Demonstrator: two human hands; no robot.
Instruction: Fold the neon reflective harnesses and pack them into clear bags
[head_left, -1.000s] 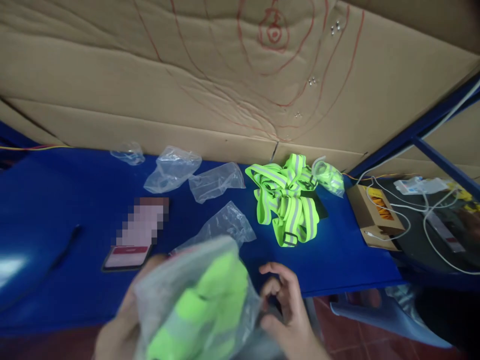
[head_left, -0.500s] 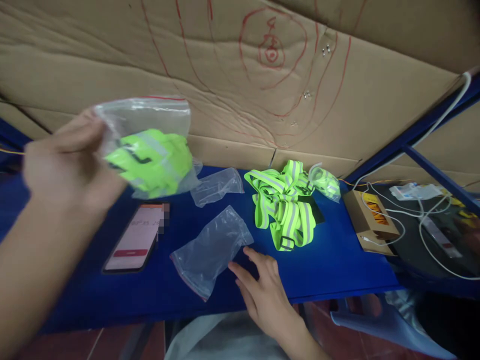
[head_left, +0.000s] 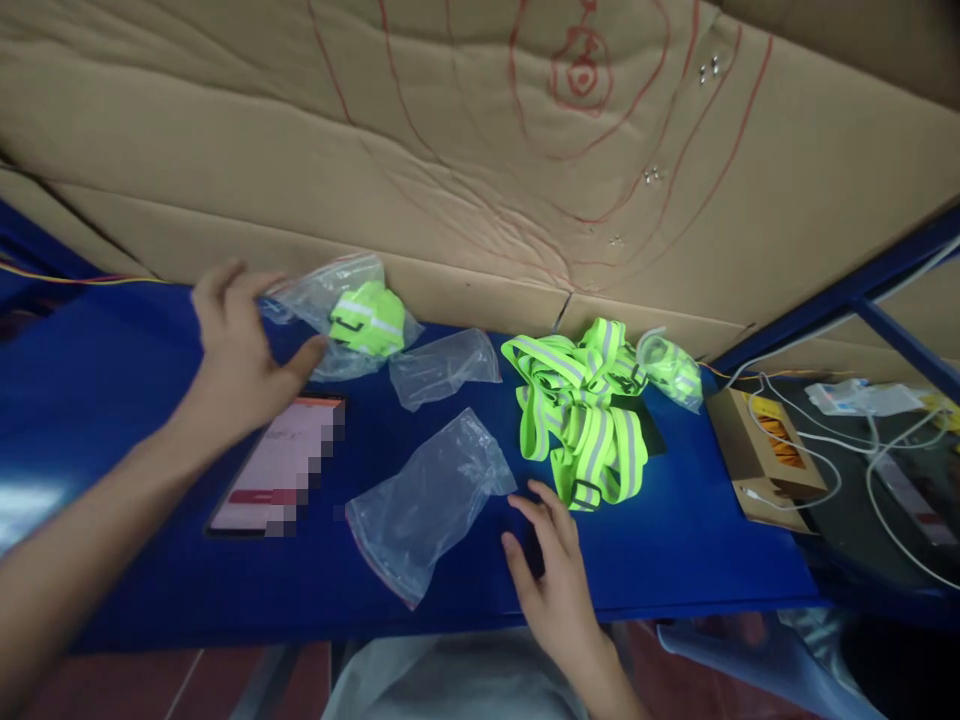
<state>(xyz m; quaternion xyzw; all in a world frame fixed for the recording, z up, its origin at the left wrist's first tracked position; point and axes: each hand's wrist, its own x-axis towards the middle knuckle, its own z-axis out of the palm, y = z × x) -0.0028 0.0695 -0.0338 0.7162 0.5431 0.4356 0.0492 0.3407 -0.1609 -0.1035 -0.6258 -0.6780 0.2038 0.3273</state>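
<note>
My left hand [head_left: 244,350] is open, fingers apart, just left of a clear zip bag [head_left: 330,285] at the back of the table. Inside that bag lies a folded neon-yellow reflective strap [head_left: 369,318] with a black buckle. My right hand [head_left: 551,565] hovers low over the table, fingers spread and holding nothing. Beside its fingertips lies a flat clear zip bag [head_left: 431,505] with a red edge. A second flat bag [head_left: 446,368] rests behind it. Right of these is a heap of neon-yellow reflective straps [head_left: 592,440] with black buckles.
A phone [head_left: 274,470] lies on the blue table [head_left: 660,560]. Another bagged strap [head_left: 671,370] sits behind the heap. To the right are a small cardboard box [head_left: 765,455], white cables [head_left: 874,450] and a dark surface. A cardboard wall [head_left: 450,150] with red drawn lines closes the back.
My left hand has lowered the bagged strap to the back of the table and let go of it. My right hand has shifted slightly right, away from the flat bag.
</note>
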